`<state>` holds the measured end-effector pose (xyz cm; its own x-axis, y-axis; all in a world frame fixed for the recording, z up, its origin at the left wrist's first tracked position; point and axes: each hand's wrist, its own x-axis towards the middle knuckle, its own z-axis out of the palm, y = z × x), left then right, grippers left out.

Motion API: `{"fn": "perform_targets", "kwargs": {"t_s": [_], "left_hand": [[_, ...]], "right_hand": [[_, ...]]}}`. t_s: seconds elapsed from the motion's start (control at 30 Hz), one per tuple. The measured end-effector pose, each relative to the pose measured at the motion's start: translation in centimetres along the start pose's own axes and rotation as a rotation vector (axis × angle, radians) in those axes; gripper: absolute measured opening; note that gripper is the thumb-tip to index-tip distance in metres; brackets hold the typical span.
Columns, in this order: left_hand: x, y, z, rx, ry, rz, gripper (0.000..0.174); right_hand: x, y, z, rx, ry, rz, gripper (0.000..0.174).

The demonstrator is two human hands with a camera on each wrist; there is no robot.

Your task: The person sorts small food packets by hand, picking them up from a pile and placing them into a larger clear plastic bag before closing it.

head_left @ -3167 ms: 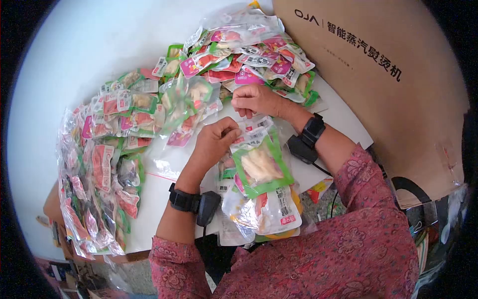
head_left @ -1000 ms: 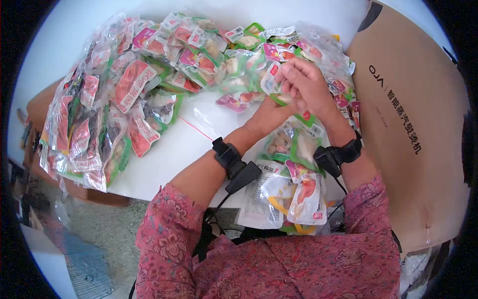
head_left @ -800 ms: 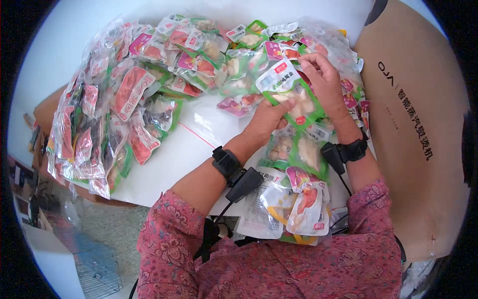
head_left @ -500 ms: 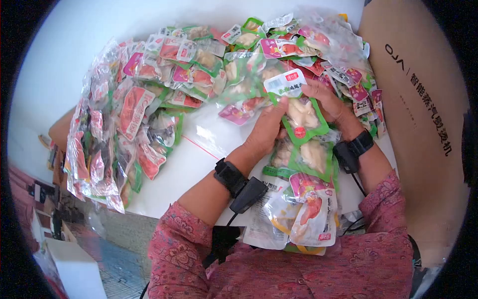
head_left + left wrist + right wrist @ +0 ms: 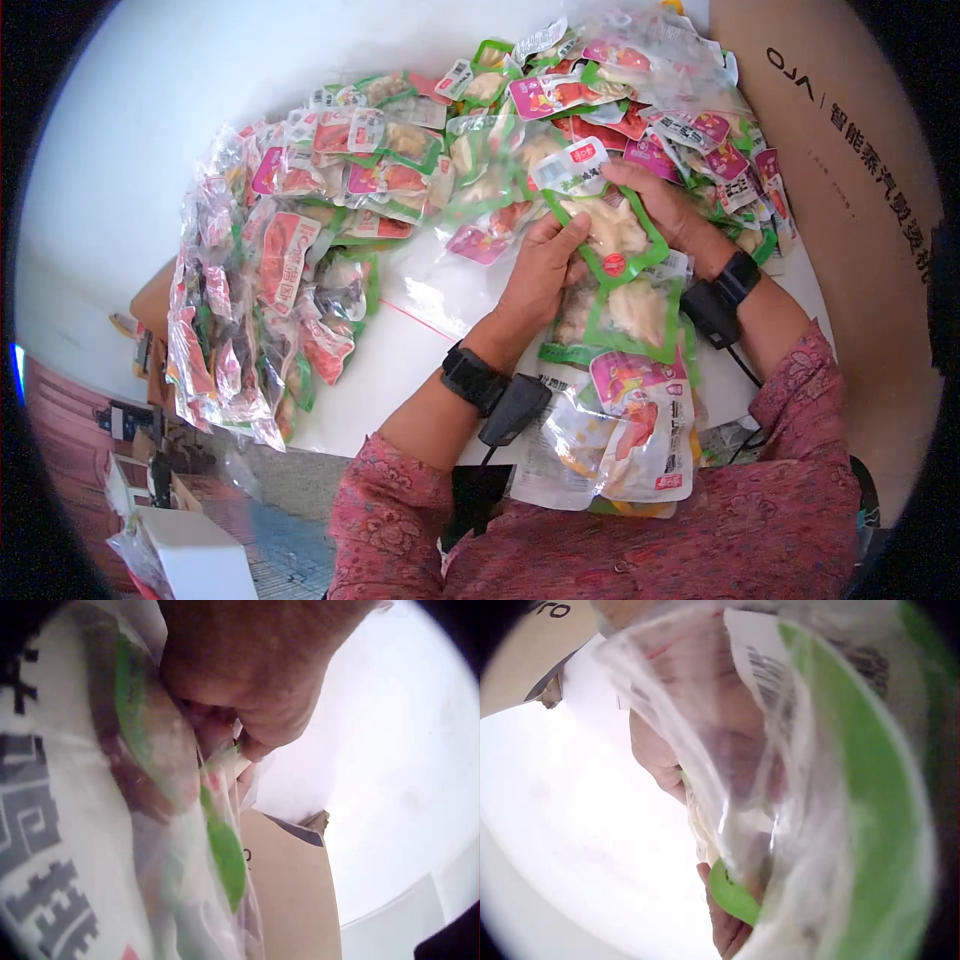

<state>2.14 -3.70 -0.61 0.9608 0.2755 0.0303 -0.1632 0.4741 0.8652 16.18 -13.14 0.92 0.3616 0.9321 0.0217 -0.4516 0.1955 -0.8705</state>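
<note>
A green-edged food packet (image 5: 616,226) with a white label and pale pieces inside is held up in front of the body in the head view. My left hand (image 5: 545,265) grips its left edge, thumb over the front. At the upper right edge, my right hand (image 5: 655,203) holds it with fingers partly hidden behind. Just below hangs a clear plastic bag (image 5: 560,450) of several packets, including a purple-and-white packet (image 5: 640,425), over the table's front edge. Up close, the left wrist view shows my left hand (image 5: 247,667); in the right wrist view, clear plastic covers much of my right hand (image 5: 705,712).
Bagged packets (image 5: 290,250) are heaped on the left of the white table (image 5: 400,345), and another heap of packets (image 5: 690,110) lies at the back right. A large cardboard box (image 5: 850,250) stands along the right side. Cables trail from both wrist cameras.
Earlier, the left hand pinched the top of the stacked packets near the body. Both hands then brought up one packet, turned its front upward and now hold it between them. The head view has shifted.
</note>
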Motion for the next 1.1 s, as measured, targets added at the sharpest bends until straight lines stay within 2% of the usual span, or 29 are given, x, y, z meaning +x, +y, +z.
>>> {"fn": "perform_targets", "kwargs": {"t_s": [0.13, 0.2, 0.27, 0.33, 0.5, 0.6, 0.83, 0.93, 1.0, 1.1], "left_hand": [[0.2, -0.2, -0.6, 0.013, 0.004, -0.035, 0.019], [0.1, -0.1, -0.8, -0.001, -0.075, -0.043, 0.021], [0.0, -0.2, -0.5, 0.011, -0.047, -0.032, 0.021], [0.0, -0.2, -0.3, 0.020, -0.021, -0.020, 0.020], [-0.1, 0.2, -0.2, 0.063, -0.083, -0.017, 0.023], [0.0, 0.1, 0.1, 0.059, -0.027, -0.012, 0.024], [-0.1, 0.1, -0.1, 0.062, -0.044, -0.001, 0.024], [0.2, -0.2, -0.4, 0.033, -0.065, 0.021, 0.020], [0.2, -0.3, -0.2, 0.033, -0.007, 0.051, 0.016], [0.0, -0.2, -0.2, 0.049, 0.019, 0.040, 0.021]], "right_hand": [[-0.2, 0.0, 0.3, 0.044, 0.044, 0.013, 0.034], [0.0, -0.1, 0.0, 0.009, 0.033, -0.003, 0.034], [-0.2, 0.0, 0.0, -0.026, 0.026, -0.016, 0.033], [-0.6, -0.4, 0.6, 0.072, 0.007, 0.062, 0.033], [-0.8, -0.4, 0.7, 0.033, 0.024, 0.038, 0.034], [-0.7, -0.4, 0.7, 0.037, 0.037, 0.050, 0.034], [-0.5, -0.3, 0.5, 0.027, -0.041, 0.039, 0.035], [-0.6, -0.4, 0.6, 0.056, -0.023, 0.038, 0.035], [-0.6, -0.5, 0.6, 0.035, -0.033, 0.026, 0.034], [-0.2, -0.3, 0.0, -0.001, -0.032, 0.006, 0.034]]}}
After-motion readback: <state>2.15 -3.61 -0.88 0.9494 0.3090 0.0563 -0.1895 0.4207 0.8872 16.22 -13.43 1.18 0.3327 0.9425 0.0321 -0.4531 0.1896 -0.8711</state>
